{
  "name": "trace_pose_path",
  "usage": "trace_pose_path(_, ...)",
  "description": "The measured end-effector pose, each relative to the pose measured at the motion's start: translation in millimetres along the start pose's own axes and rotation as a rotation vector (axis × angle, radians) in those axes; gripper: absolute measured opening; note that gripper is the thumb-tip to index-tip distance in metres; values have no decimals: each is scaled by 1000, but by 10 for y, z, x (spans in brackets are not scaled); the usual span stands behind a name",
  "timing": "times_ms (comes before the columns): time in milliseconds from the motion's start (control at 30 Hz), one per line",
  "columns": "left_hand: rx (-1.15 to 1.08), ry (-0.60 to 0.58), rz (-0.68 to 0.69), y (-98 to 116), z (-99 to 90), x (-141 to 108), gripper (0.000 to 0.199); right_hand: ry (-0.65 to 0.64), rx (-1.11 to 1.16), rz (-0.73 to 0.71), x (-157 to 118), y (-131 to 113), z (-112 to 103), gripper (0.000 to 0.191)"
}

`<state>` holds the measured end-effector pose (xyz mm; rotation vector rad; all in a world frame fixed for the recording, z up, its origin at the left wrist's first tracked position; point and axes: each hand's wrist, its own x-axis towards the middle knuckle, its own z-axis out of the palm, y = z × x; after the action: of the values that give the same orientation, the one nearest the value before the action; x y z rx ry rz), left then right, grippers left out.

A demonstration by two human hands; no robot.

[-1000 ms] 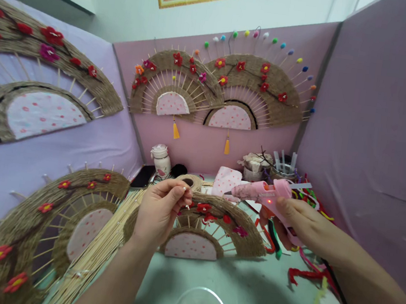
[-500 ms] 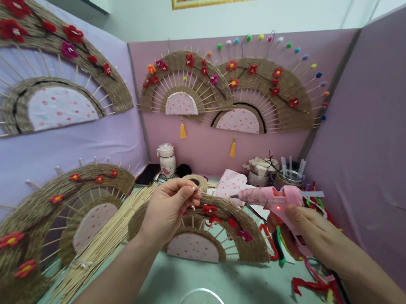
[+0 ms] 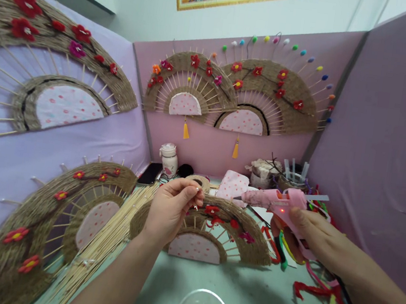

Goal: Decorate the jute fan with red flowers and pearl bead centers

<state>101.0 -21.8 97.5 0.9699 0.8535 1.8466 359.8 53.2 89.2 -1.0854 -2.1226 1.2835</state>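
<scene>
My right hand (image 3: 312, 233) grips a pink hot glue gun (image 3: 269, 198), its nozzle pointing left and a small red light lit on its side. A clear glue stick (image 3: 318, 198) juts from its back. My left hand (image 3: 173, 208) is pinched closed, with tiny white bits (image 3: 196, 206) showing at the fingertips; what they belong to is too small to make out. The nozzle and the left fingertips are apart. Just behind and below the left hand stands a twine-wrapped fan (image 3: 252, 233) with red flowers and a dotted half-round centre (image 3: 196, 248); the hand hides part of it.
A clear bowl (image 3: 208, 297) with small beads sits at the front. Bamboo sticks (image 3: 109, 239) lie left, beside another fan (image 3: 28, 229). Pipe cleaners (image 3: 315, 289) are scattered right. At the back stand a white bottle (image 3: 168, 160), a twine roll (image 3: 202, 181) and a jar of glue sticks (image 3: 293, 176).
The whole view has shifted slightly, so the scene sits a little further right. Both hands keep nearly the same pose, and the glue gun stays in my right hand.
</scene>
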Motion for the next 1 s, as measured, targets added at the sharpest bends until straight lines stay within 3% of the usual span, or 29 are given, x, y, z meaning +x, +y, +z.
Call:
trace_pose_path(200, 14, 6, 0, 9, -5, -2, 20, -2, 25, 4, 8, -5, 12, 81)
trace_pose_path(467, 54, 21, 11, 4, -5, -4, 22, -9, 59, -39, -15, -4, 4, 66)
trace_pose_path(1000, 126, 12, 17, 79, -43, 47, 21, -11, 10, -111, -26, 54, -67, 67)
